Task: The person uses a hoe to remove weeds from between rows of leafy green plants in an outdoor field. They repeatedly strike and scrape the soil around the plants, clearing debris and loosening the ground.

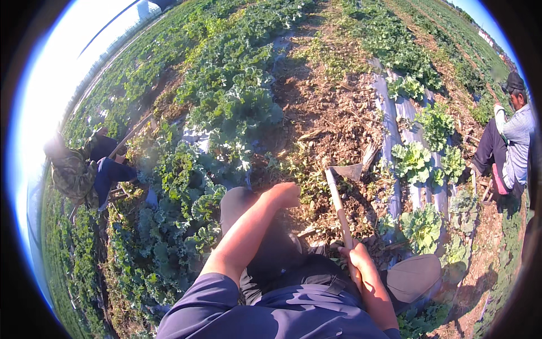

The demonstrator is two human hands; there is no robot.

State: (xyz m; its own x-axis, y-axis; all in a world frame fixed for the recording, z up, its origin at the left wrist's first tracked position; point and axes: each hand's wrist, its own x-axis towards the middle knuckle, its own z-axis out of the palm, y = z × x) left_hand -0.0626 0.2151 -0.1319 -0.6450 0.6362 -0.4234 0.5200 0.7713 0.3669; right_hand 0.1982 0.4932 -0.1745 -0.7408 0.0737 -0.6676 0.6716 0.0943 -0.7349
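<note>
My right hand [358, 257] is wrapped around the wooden handle [338, 203] of a hoe, low on the shaft near my lap. The hoe's flat metal blade [349, 171] points right, just above crumbly brown soil [330, 110] and low weeds [315, 176]. My left hand [284, 195] is in front of my left knee [237, 205], over the edge of the furrow and apart from the hoe. It looks curled, but its fingers are mostly hidden from above, so whether it holds anything does not show. Leafy kale-like plants [237, 101] grow left of the furrow.
Plastic mulch film [389, 127] with lighter leafy plants [413, 161] runs along the right side. A seated person [514, 131] is at far right. Another person [76, 173], in camouflage clothing and beside a long wooden handle [131, 135], sits at far left. Crop rows stretch into the distance.
</note>
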